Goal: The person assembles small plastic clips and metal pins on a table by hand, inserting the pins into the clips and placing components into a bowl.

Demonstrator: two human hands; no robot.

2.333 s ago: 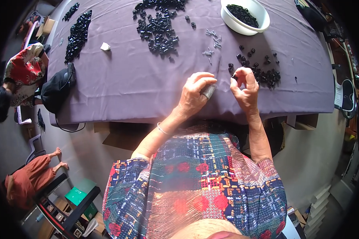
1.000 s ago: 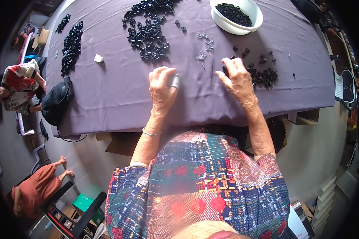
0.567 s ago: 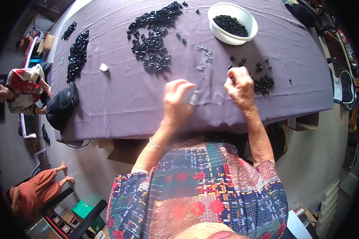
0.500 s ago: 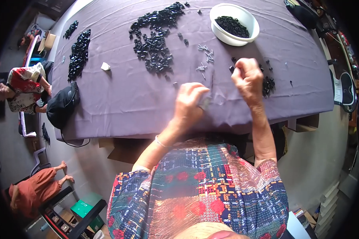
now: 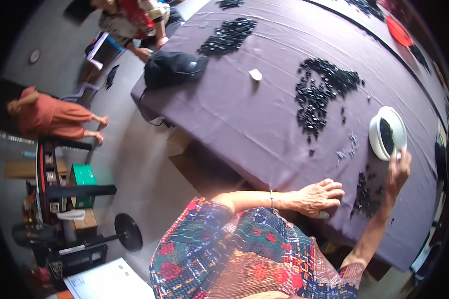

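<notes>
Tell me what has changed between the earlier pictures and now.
The right hand has moved forward from the loose black parts to the white bowl; whether it grips the rim is unclear. The left hand has drawn back toward the near edge of the table, fingers straighter. The head view has turned left. The black cap, small white piece and metal rods look unmoved.

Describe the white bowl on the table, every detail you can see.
The white bowl is round and plain, with a smooth wall that looks like plastic and an open top. It stands upright on the purple-grey cloth, toward the right of the picture, with small black pieces inside. The right hand is at its near rim, seemingly touching; whether its grip is closed on it is unclear.
</notes>
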